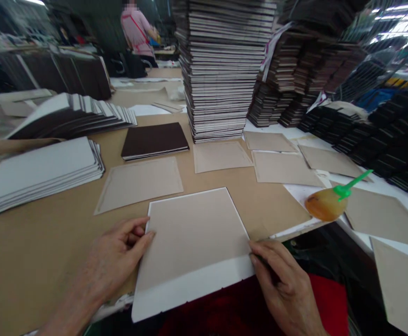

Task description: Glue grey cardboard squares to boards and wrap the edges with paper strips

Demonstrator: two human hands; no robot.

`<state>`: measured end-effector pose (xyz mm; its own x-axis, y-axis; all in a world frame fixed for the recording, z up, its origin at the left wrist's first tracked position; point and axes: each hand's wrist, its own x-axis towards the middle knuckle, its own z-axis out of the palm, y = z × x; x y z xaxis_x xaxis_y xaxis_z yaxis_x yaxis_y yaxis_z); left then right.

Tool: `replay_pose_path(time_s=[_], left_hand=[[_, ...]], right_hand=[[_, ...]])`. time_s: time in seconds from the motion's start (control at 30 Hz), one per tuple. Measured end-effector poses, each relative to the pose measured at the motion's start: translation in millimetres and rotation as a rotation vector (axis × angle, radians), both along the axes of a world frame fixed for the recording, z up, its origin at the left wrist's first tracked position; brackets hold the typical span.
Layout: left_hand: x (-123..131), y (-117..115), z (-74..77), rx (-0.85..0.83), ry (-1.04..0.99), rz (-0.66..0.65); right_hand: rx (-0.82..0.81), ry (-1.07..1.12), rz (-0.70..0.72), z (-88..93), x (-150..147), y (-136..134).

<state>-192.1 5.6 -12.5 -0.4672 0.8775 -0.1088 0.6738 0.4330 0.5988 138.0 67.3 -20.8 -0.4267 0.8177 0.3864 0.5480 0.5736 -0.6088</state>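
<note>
A white board (190, 289) lies at the near table edge with a tan paper sheet (193, 233) laid on top of it, leaving a white strip bare along the front. My left hand (115, 261) rests at the sheet's left edge, thumb and curled fingers pinching that edge. My right hand (284, 284) presses with bent fingertips on the sheet's lower right corner, where the board overhangs the table.
More tan sheets (139, 183) lie spread across the brown table (32, 252). A white board pile (39, 175) sits left, a dark cover (154, 140) behind, a tall stack (221, 65) further back. An amber glue bottle (326, 203) with green nozzle lies right. A person (139, 32) stands far off.
</note>
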Motion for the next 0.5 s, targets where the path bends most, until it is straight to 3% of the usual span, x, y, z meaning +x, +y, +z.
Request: replay_pose_path(time_s=[0.33, 0.5], left_hand=[[7.6, 3.1, 10.5, -0.043, 0.094, -0.088], [13.6, 4.7, 14.7, 0.03, 0.331, -0.226]], right_hand=[[0.072, -0.199, 0.099, 8.2, -4.2, 11.7], [0.198, -0.313, 0.163, 19.3, -10.1, 20.6]])
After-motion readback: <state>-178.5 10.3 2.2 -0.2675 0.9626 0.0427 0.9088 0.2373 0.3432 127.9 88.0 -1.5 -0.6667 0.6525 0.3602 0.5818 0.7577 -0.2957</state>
